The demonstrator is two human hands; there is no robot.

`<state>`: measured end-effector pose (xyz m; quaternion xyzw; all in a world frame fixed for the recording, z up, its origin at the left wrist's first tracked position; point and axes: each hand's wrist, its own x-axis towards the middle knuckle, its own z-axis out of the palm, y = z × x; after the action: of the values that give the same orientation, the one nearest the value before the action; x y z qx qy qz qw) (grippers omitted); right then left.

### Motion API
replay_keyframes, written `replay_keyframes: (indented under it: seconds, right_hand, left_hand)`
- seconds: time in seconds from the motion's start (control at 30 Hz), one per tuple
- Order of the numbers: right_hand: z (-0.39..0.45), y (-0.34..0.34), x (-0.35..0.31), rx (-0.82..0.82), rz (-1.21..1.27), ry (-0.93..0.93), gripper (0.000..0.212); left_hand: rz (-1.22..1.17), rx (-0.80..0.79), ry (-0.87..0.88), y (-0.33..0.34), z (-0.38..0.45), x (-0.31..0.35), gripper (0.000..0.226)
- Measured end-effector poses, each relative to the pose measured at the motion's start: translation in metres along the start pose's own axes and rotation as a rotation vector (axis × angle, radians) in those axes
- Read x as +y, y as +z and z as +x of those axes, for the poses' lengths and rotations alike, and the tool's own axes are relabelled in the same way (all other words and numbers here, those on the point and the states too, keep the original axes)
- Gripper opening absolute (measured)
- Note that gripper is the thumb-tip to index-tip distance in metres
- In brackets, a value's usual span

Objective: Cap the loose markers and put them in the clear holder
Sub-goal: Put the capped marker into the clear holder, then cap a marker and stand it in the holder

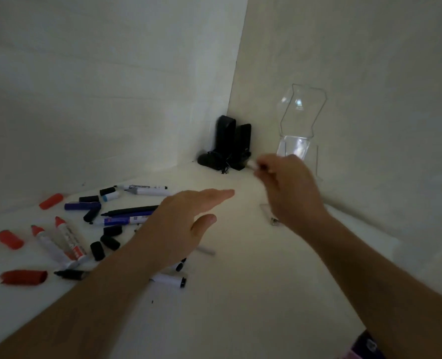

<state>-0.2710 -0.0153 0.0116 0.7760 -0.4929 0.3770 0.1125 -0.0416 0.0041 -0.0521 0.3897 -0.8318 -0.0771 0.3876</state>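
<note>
Loose markers lie scattered on the white table at the left: two red-tipped ones (59, 240), black and blue ones (129, 215), and a white one (147, 190). Red caps (51, 201) and black caps (108, 241) lie among them. The clear holder (301, 130) stands against the right wall. My right hand (289, 187) is raised just in front of the holder and pinches a blurred marker (253, 165) whose white end sticks out to the left. My left hand (181, 224) hovers open over the markers, fingers straight.
Two black speakers (231, 143) with a tangle of cord stand in the corner, just left of the holder. A small metal clip (274, 222) lies near my right wrist. Walls close off the back and right. A purple item (367, 345) shows at the bottom right edge.
</note>
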Motion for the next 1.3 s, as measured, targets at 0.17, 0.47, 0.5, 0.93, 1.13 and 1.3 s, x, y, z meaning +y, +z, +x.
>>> replay_keyframes:
  seconds: [0.17, 0.47, 0.5, 0.93, 1.13, 1.3]
  right_hand:
    - [0.022, -0.043, 0.056, 0.386, 0.271, 0.425, 0.007]
    - [0.014, -0.002, 0.081, -0.021, -0.079, 0.387, 0.019]
    - [0.015, -0.002, 0.083, -0.039, -0.075, 0.398, 0.021]
    - [-0.001, 0.022, 0.007, -0.016, 0.273, 0.236, 0.023]
    - [0.006, 0.091, -0.043, -0.650, 0.294, 0.153, 0.009]
    - [0.002, 0.111, -0.040, -0.762, 0.354, 0.178, 0.019]
  left_hand:
    - [0.058, 0.065, 0.081, 0.013, -0.004, -0.002, 0.029]
    - [0.087, -0.023, -0.101, 0.009, -0.006, -0.010, 0.020]
    - [0.099, -0.026, -0.129, 0.009, -0.006, -0.013, 0.021]
    - [0.355, -0.013, -0.498, -0.030, -0.006, -0.062, 0.029]
    - [0.422, -0.029, -0.562, -0.032, -0.008, -0.066, 0.019]
    - [0.515, -0.108, -0.560, -0.026, -0.007, -0.073, 0.023]
